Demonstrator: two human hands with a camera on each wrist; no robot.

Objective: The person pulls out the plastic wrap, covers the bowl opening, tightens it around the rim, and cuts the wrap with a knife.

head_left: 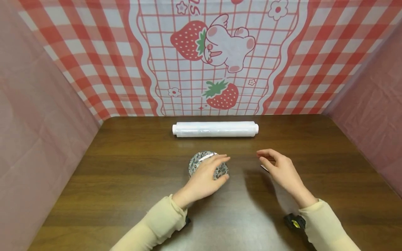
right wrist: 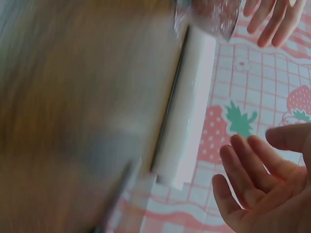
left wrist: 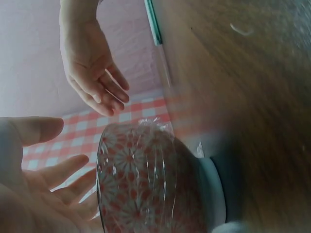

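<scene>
A patterned bowl (head_left: 193, 166) stands upright on the table, with clear plastic wrap (left wrist: 158, 170) over its rim and down its side. My left hand (head_left: 205, 176) is over the bowl, fingers fairly straight and thumb apart; whether it touches the wrap cannot be told. To the right, my right hand (head_left: 284, 172) hovers above the table with loosely bent fingers and nothing in it. Beneath that hand lies a slim stick-like object (head_left: 265, 168), mostly hidden. It looks teal in the left wrist view and blurred in the right wrist view, so its kind is unclear.
A roll of plastic wrap (head_left: 215, 129) lies crosswise behind the bowl, near the table's back edge. Behind the brown wooden table (head_left: 135, 195) hangs a checked strawberry cloth (head_left: 110, 69). Pink cloth (head_left: 41, 104) covers both sides.
</scene>
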